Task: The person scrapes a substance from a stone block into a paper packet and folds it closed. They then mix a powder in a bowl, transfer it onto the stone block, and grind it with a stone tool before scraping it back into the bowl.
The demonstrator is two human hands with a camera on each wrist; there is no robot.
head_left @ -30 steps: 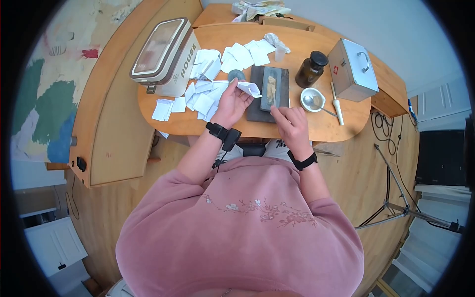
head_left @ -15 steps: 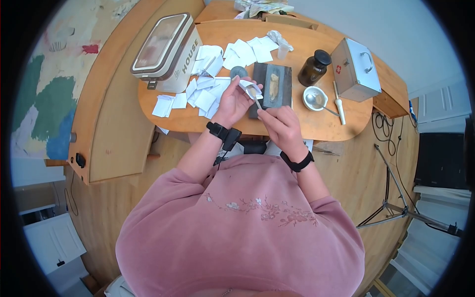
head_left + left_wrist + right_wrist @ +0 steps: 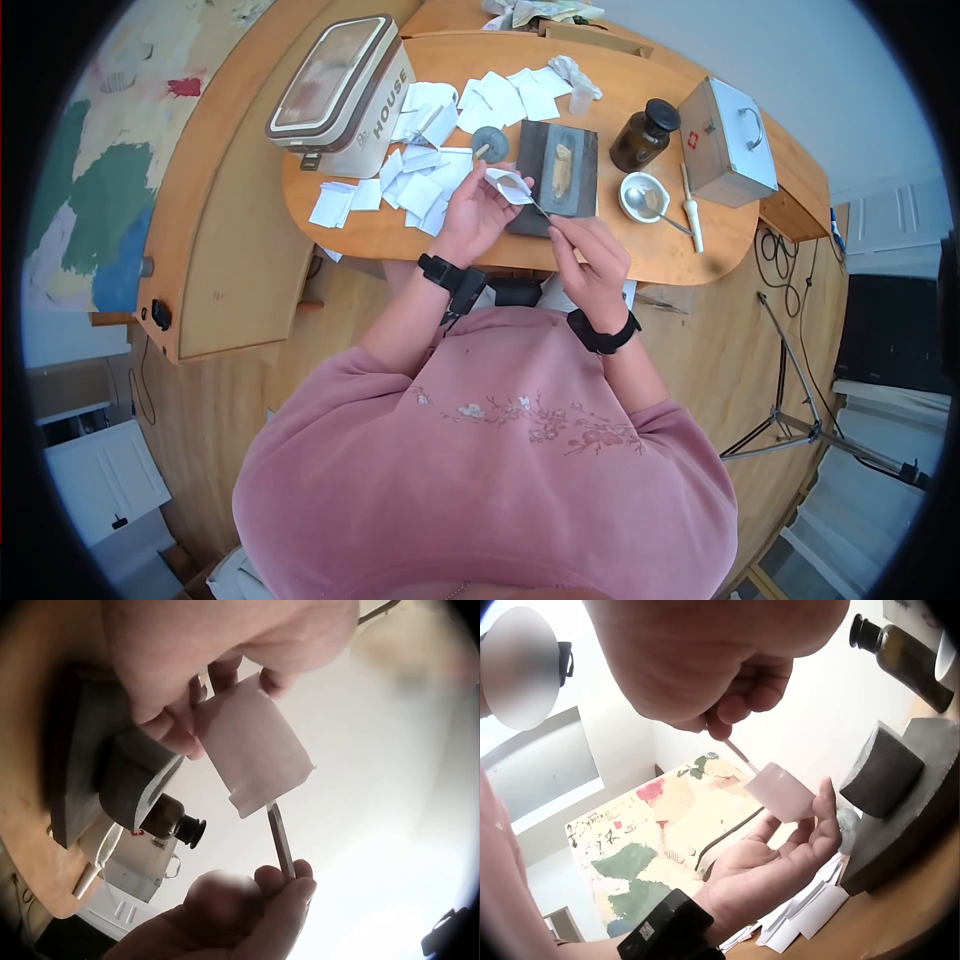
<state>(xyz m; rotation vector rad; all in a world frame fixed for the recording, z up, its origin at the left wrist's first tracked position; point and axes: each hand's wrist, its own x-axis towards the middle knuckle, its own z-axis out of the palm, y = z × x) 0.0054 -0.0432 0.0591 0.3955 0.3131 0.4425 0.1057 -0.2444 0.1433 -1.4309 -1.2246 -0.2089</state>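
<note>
My left hand [image 3: 470, 222] holds a small folded white paper packet [image 3: 508, 187] by its sides, with its mouth facing my right hand. My right hand [image 3: 600, 265] pinches a thin flat metal spatula [image 3: 280, 840] between thumb and fingertips; its tip is at the packet's mouth. Something tan shows inside the opening in the head view. Just beyond the hands, a grey stone block [image 3: 580, 182] rests on a dark board [image 3: 529, 150], and a tan powdery heap [image 3: 563, 170] lies along its top.
Loose white papers [image 3: 420, 185] cover the table's left, beside a lidded HOUSE box [image 3: 345, 100] and a grey round disc [image 3: 490, 146]. Toward the right are a brown bottle [image 3: 642, 138], a white bowl [image 3: 630, 205] with a spoon, a white wand-like tool [image 3: 693, 215] and a silver case [image 3: 728, 145].
My right hand has brought the spatula from the stone's near end left to the packet's mouth, then drawn back slightly right. The packet has turned so its opening shows.
</note>
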